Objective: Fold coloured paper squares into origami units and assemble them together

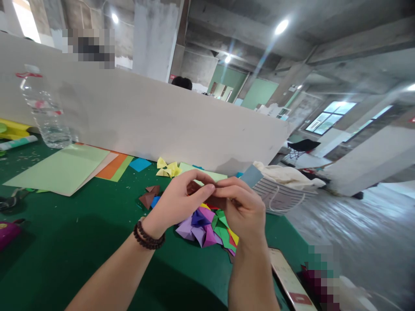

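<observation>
My left hand [180, 201] and my right hand [241, 207] meet above the green table [81, 242], both pinched on a small dark brown folded paper piece [194, 188] held between the fingertips. A beaded bracelet [147, 237] circles my left wrist. Right below the hands lies a pile of folded paper pieces [207, 229] in purple, green, yellow and red. Two brown folded pieces [149, 196] and a blue one lie just left of my left hand. Yellow folded pieces [167, 168] sit farther back.
Large coloured paper sheets [65, 168] lie at the left. A clear plastic bottle [45, 108] stands by the white partition [162, 116]. A phone [288, 276] rests at the table's right edge. A striped basket [279, 194] with cloth stands on the floor beyond.
</observation>
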Demonstrator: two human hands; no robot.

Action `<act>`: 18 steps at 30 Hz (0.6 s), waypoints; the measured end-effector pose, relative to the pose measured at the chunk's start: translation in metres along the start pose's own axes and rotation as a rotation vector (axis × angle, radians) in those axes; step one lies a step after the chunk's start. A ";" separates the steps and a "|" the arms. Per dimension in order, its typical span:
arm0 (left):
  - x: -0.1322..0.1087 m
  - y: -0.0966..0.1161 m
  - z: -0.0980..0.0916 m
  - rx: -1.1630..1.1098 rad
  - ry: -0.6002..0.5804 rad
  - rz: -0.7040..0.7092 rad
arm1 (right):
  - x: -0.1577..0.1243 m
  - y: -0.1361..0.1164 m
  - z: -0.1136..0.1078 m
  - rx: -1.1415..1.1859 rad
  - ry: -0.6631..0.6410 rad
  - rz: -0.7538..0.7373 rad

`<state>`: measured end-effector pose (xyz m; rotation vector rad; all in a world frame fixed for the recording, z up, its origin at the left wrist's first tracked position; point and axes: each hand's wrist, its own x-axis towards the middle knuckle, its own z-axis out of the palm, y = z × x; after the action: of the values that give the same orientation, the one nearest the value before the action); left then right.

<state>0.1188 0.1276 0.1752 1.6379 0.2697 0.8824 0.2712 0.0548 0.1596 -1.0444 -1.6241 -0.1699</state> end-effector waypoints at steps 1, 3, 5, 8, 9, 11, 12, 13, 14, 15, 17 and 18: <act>0.000 0.001 0.000 0.007 -0.010 -0.012 | 0.001 0.000 0.001 -0.022 -0.006 -0.027; 0.001 0.001 -0.001 -0.004 -0.015 -0.015 | 0.001 -0.001 0.003 -0.026 0.019 -0.038; 0.002 0.001 -0.001 -0.002 0.013 -0.008 | -0.001 0.000 0.005 -0.003 0.081 0.013; 0.002 -0.001 -0.002 0.061 0.064 0.013 | -0.004 0.003 0.010 -0.015 0.166 0.118; 0.002 -0.002 -0.001 0.083 0.078 0.029 | -0.005 0.004 0.011 -0.035 0.170 0.147; 0.001 -0.003 -0.001 0.126 0.103 0.069 | -0.006 0.005 0.015 -0.065 0.176 0.196; 0.001 -0.004 0.000 0.149 0.121 0.087 | -0.006 0.004 0.016 -0.065 0.183 0.219; 0.001 -0.004 0.000 0.173 0.138 0.098 | -0.006 0.003 0.018 -0.054 0.193 0.238; 0.001 -0.004 0.000 0.199 0.153 0.101 | -0.005 0.002 0.019 -0.039 0.200 0.254; 0.001 -0.005 0.001 0.227 0.165 0.098 | -0.004 0.001 0.019 -0.024 0.202 0.271; 0.001 -0.005 0.001 0.275 0.188 0.095 | -0.003 -0.001 0.019 0.008 0.158 0.327; 0.001 -0.005 0.002 0.299 0.203 0.101 | -0.002 -0.001 0.018 0.030 0.120 0.363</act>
<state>0.1221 0.1281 0.1714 1.8508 0.4823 1.1298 0.2573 0.0638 0.1518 -1.2623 -1.3013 0.0342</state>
